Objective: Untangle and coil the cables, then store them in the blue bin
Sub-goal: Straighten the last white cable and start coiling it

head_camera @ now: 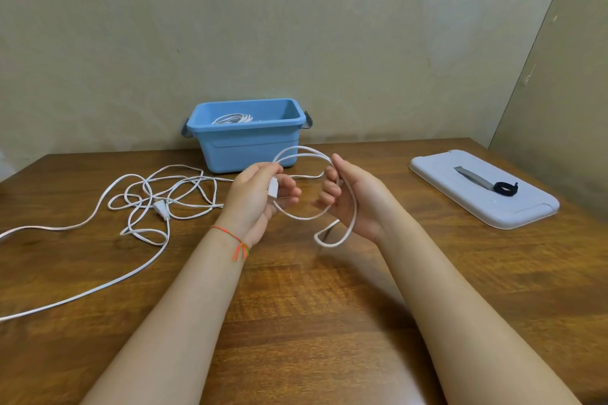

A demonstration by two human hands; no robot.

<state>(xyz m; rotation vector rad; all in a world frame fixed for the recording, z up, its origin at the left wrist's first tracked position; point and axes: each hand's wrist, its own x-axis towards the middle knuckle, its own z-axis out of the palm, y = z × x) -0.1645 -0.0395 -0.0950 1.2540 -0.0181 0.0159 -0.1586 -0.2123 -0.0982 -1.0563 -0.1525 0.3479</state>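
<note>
With my left hand [255,199] pinching the plug [273,189] and my right hand [352,197] curled round the cable [297,154], the tangle [154,197] at the table's left edge may snag my coil.

No readable text anywhere in view.

No letters, numbers, brand marks or signs can be read on the blue bin [250,141], its pale lid [483,189], the white cable [158,204], the wooden table [329,289] or the wall behind them; all these surfaces look plain.
</note>
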